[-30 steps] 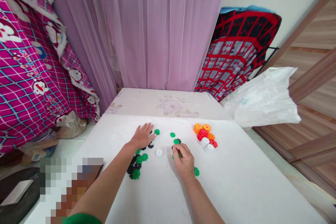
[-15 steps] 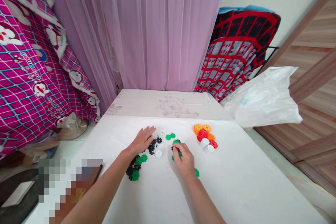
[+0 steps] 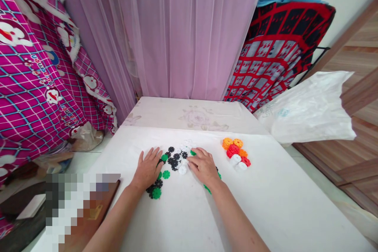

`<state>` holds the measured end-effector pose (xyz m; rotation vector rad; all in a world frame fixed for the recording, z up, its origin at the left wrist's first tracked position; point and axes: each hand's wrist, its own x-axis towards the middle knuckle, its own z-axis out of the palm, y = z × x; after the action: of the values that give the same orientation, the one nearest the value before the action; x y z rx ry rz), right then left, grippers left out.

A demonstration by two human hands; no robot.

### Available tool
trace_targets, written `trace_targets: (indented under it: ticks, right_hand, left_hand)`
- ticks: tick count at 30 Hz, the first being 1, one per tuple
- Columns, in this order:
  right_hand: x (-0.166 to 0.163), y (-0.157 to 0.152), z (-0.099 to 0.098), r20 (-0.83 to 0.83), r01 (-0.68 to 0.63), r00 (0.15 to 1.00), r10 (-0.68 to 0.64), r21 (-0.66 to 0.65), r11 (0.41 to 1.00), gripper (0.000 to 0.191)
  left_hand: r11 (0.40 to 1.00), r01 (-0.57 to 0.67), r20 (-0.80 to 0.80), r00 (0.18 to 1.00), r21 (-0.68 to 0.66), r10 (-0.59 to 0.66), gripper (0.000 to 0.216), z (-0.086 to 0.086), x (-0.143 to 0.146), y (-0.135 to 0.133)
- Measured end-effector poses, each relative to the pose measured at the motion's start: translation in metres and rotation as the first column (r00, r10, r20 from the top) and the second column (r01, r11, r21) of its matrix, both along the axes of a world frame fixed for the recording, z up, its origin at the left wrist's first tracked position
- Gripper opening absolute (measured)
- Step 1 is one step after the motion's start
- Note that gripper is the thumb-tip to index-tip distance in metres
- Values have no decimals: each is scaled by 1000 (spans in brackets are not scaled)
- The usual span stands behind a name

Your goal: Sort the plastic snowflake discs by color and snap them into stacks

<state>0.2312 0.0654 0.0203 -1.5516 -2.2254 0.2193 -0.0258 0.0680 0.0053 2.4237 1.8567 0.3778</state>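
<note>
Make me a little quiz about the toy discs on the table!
1. True or false: the left hand lies palm down on the white table.
2. Which colours are in the small pile of toy discs to the right of the right hand? A) blue, yellow B) orange, red, white C) purple only
3. What hangs behind the table?
Key: 1 true; 2 B; 3 a pink curtain.

Pink curtain (image 3: 189,31) hangs beside red blanket (image 3: 280,43) and white bag (image 3: 310,110).
</note>
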Motion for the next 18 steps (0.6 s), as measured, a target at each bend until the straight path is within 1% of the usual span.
trace_targets:
  ticks: [2, 3, 5, 8, 12, 16, 18]
  right_hand:
    - [1, -5, -2, -11, 66, 998, -66, 14, 998, 19]
    - [2, -7, -2, -13, 79, 997, -79, 18, 997, 19]
    - [1, -8, -2, -10, 53, 999, -53, 13, 999, 19]
    - [-1, -7, -2, -10, -15, 1000, 15, -19, 1000, 26]
    - [-5, -4, -1, -28, -10, 1000, 9, -50, 999, 29]
    - [-9, 0, -1, -35, 35, 999, -38, -83, 996, 23]
    - [-10, 2, -1, -42, 43, 998, -47, -80, 996, 19]
  left_hand:
    - [997, -75, 71, 995, 27, 72, 47, -2, 0, -3]
    - [993, -111, 123, 987, 37, 106, 46, -3, 0, -4]
    - [981, -188, 248, 954, 48, 170, 45, -6, -1, -5]
    - [958, -283, 420, 876, 51, 236, 43, -9, -5, -4]
    - [943, -331, 562, 788, 40, 253, 39, -10, -9, -3]
    - [934, -358, 648, 710, -2, 274, 37, -12, -12, -3]
    - [934, -358, 669, 691, -14, 275, 36, -12, -13, -3]
